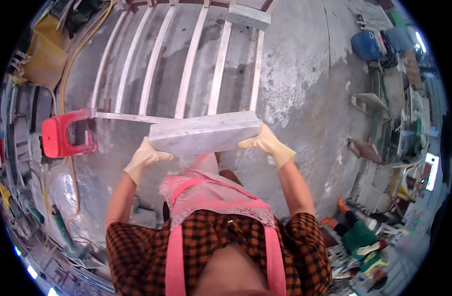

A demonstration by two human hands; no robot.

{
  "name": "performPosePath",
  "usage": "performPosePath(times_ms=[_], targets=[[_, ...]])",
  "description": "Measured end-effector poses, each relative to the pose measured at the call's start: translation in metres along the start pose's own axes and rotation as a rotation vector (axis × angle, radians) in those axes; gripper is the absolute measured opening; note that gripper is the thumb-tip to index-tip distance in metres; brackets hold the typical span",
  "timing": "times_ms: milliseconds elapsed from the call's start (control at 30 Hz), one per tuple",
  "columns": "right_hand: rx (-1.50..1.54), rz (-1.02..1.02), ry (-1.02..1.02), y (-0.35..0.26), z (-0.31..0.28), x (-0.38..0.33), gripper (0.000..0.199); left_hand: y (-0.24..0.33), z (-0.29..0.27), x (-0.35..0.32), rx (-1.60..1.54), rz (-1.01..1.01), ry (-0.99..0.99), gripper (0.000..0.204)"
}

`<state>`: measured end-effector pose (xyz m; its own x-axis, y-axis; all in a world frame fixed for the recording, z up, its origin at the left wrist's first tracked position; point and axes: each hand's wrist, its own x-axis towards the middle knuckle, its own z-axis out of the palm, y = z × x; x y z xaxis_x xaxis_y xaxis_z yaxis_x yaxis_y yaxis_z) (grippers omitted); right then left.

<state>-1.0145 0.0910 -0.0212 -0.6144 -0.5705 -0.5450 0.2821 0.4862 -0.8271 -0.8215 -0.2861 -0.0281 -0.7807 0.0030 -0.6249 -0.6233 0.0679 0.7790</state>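
Marble slab (205,132) gripped btwn left hand (143,159) & right hand (268,143)

Wet concrete floor (305,74), metal frame (186,64), red stool (63,135)

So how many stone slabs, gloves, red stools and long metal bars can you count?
Stone slabs: 2, one held, one lying on the bars
Gloves: 2, left hand, right hand
Red stools: 1
Long upright metal bars: 6
Total: 11
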Motion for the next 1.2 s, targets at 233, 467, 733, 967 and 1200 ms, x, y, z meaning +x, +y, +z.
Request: performPosePath(times_ms=[233, 467, 733, 967, 1200], targets=[[0.001, 0.053, -0.112, -0.017, -0.074, 0.070, 0.094, 0.048, 0.012, 0.060, -0.123, 0.048, 0.021, 0.071], [0.049, 0.027, -0.243, -0.034, -0.158, 0.170, 0.079, 0.089, 0.015, 0.154, -0.148, -0.012, 0.120, 0.077], [0.030, 0.038, -0.266, 0.011, -0.289, 0.354, 0.079, 0.088, 0.052, 0.356, -0.648, -0.214, 0.333, 0.045], [1.083, 0.556, 0.248, 0.087, -0.375, 0.530, 0.037, 0.127, 0.012, 0.631, -0.199, 0.023, 0.223, 0.043], [0.834, 0.067, 0.591, 0.111, -0.397, 0.622, 0.029, 0.180, -0.021, 0.808, -0.663, 0.194, 0.245, 0.042]])
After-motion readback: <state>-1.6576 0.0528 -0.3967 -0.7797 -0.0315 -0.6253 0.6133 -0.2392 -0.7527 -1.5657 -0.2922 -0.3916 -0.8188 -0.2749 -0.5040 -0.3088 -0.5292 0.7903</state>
